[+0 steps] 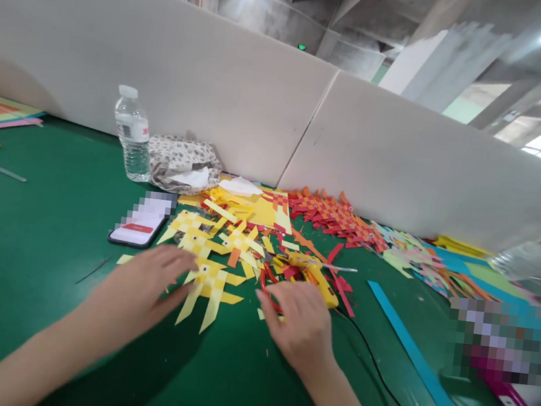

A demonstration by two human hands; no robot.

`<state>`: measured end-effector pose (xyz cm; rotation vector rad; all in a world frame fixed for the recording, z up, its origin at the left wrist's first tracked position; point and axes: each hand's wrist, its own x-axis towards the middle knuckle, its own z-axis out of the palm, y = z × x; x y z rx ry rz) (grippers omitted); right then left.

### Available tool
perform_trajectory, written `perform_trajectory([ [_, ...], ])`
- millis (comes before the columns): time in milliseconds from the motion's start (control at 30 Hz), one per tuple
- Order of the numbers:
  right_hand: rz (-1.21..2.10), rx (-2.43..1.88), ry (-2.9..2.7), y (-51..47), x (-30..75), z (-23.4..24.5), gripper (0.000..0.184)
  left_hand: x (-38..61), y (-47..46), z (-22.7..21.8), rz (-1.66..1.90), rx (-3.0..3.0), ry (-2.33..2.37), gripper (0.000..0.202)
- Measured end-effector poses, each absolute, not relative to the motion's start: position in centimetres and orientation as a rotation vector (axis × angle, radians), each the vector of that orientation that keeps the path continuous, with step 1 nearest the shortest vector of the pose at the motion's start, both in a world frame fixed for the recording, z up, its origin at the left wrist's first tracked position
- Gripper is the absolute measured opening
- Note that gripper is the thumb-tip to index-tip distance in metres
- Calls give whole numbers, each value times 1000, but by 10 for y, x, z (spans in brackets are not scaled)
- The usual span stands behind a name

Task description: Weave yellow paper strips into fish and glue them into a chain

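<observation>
My left hand (151, 284) has its thumb and fingertips at the left edge of a woven yellow paper fish (213, 278) with a small eye and long strip tails. The fingers look closed on that edge, slightly blurred. Behind it lie several similar yellow fish (195, 241). My right hand (303, 321) is over a red-handled tool (267, 274), perhaps scissors, partly hidden under the fingers. Its thumb and forefinger are apart, and I see nothing held between them. Just beyond it rests a yellow glue gun (315, 276), its cord running off to the lower right.
A phone (144, 218), a water bottle (132, 135) and a patterned pouch (185, 161) stand to the left. Red-orange woven fish (337, 217) are piled by the partition (403, 153). A blue paper strip (411, 343) and a magenta object (503, 392) lie right on the green table (44, 216).
</observation>
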<state>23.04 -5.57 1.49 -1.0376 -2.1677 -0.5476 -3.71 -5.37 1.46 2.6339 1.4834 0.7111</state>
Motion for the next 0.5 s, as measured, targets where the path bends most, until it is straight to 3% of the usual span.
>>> perform_trajectory([
  [100,-568,-1386,-1961,-45,259,11,16,-23,-89,-3,613,2711,1410,25],
  [267,-520,-1948,-1778,-34,295,-8,49,-6,-110,-21,595,2769,1507,43],
  [400,-292,-2121,-1693,-34,300,-13,40,-1,-109,-29,588,2673,1628,43],
  [500,-305,-2062,-1640,-35,298,-10,35,0,-109,-34,577,2630,1600,42],
])
